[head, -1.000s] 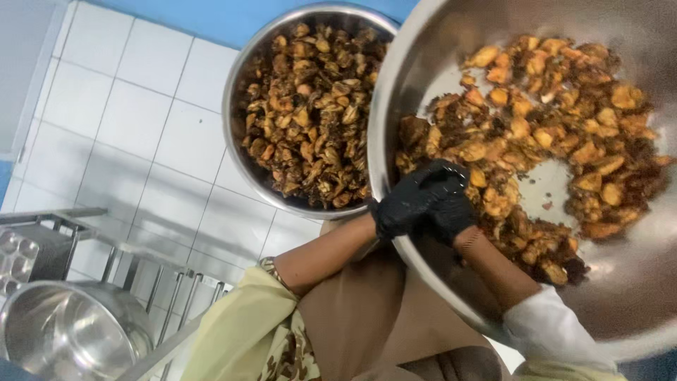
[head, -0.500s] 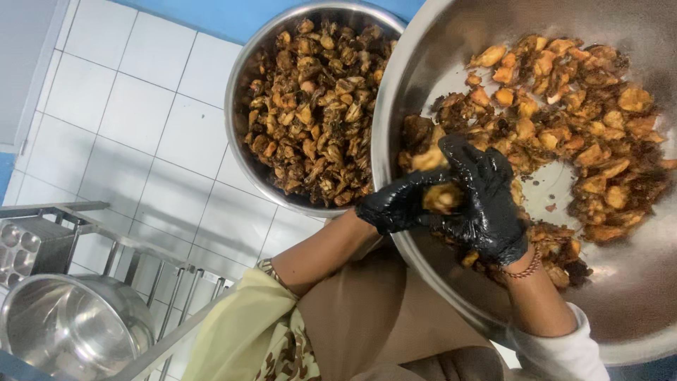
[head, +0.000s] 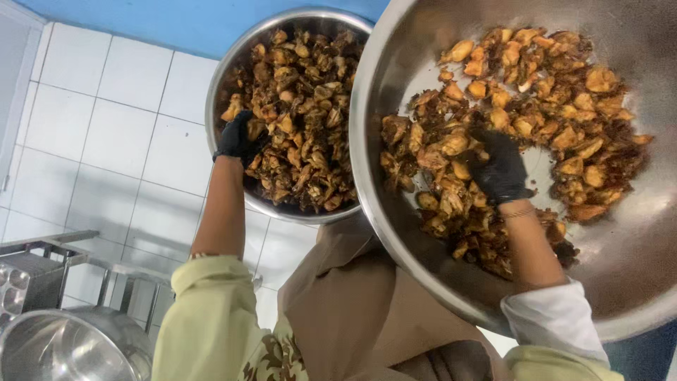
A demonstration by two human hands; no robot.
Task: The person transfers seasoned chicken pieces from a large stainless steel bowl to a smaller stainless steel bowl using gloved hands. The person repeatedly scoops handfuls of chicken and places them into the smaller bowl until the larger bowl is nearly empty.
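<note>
Both my hands wear black gloves. My left hand point(head: 237, 138) reaches into the smaller steel bowl point(head: 224, 77), at its left edge, with the fingers curled around dark browned food pieces point(head: 303, 120). My right hand point(head: 502, 169) lies in the large steel bowl point(head: 635, 268), its back facing up and its fingers bent down into the lighter golden-brown pieces point(head: 550, 92). What those fingers hold is hidden. The large bowl overlaps the small bowl's right side.
An empty steel pot point(head: 67, 349) stands at the lower left beside a metal rack point(head: 49, 261). White wall tiles point(head: 106, 141) and a blue band point(head: 176, 25) lie behind. My tan apron point(head: 352, 310) and yellow-green sleeves fill the bottom middle.
Both hands were together in the large bowl on one piece. My left hand has since moved left into the smaller bowl; my right hand stays in the large bowl.
</note>
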